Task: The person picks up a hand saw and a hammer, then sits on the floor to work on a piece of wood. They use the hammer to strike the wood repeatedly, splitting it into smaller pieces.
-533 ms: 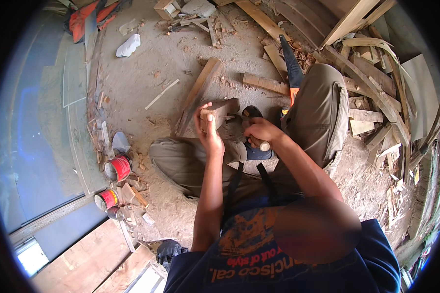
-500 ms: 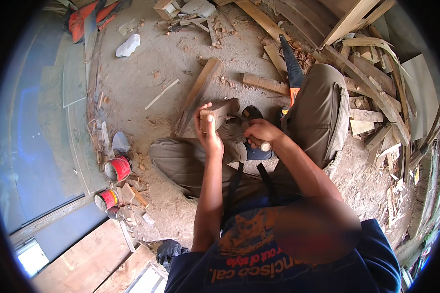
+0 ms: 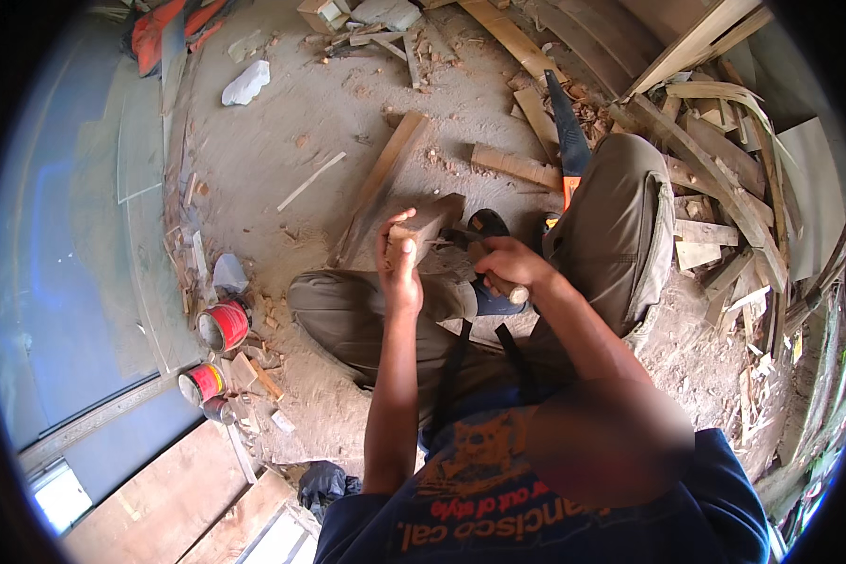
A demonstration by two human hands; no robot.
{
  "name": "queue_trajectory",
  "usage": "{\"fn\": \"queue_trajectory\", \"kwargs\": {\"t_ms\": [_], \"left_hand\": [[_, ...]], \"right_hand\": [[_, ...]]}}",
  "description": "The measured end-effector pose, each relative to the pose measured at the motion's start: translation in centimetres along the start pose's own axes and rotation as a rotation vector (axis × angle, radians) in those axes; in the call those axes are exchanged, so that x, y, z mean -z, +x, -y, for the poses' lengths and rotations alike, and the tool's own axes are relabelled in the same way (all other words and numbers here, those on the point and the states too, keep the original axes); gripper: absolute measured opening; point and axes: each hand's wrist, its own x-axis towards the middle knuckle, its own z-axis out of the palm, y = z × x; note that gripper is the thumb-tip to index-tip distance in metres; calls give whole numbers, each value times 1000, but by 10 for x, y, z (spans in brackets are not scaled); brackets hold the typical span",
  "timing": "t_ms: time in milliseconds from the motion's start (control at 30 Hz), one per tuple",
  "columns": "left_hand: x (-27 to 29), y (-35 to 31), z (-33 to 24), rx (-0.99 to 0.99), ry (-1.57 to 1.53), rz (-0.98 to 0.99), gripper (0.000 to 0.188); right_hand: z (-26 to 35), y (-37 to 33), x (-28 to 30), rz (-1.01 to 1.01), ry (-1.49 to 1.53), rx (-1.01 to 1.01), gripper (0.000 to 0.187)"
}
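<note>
My left hand (image 3: pixel 400 277) is closed round the near end of a brown wooden block (image 3: pixel 436 215), its thumb lying along the end face. The block is tilted above my folded leg. In my right hand (image 3: pixel 515 263) is a hammer-like tool with a round wooden handle (image 3: pixel 518 294), its butt sticking out below my fist. The tool's dark head sits close to the block's right side; whether they touch, I cannot tell. Beyond my hands a longer wooden beam (image 3: pixel 385 183) lies on the ground.
A handsaw with an orange handle (image 3: pixel 570 188) rests by my right knee. A short plank (image 3: pixel 515 166) lies nearby. Scrap wood (image 3: pixel 714 188) is heaped at right. Two red cans (image 3: pixel 224 325) stand at left, beside a blue-grey panel (image 3: pixel 85 235). Sawdust and chips litter the floor.
The right hand and the wooden handle have shifted slightly right and toward me. The left hand keeps hold of the block, with its fingers slightly shifted. The whole view has moved a little.
</note>
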Motion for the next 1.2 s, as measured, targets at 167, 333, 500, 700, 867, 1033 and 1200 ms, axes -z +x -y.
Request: {"fn": "queue_trajectory", "kwargs": {"t_ms": [167,333,500,700,867,1033,1200], "left_hand": [[14,22,-8,13,-122,-49,45],[24,29,-13,36,-141,-130,43],[37,30,-7,97,-220,-351,51],[67,33,-4,246,-224,-641,84],[74,40,-4,293,-228,-648,84],[49,33,-13,281,-125,-650,94],[6,20,-17,243,-55,-657,115]], "right_hand": [[-19,16,-11,118,343,-42,17],[-28,24,-26,109,455,-61,15],[-42,27,-45,-113,195,89,19],[-43,39,-34,-283,-88,233,35],[-53,49,-39,-342,22,462,40],[-19,20,-55,-182,125,313,43],[-21,13,-67,-164,89,307,42]]}}
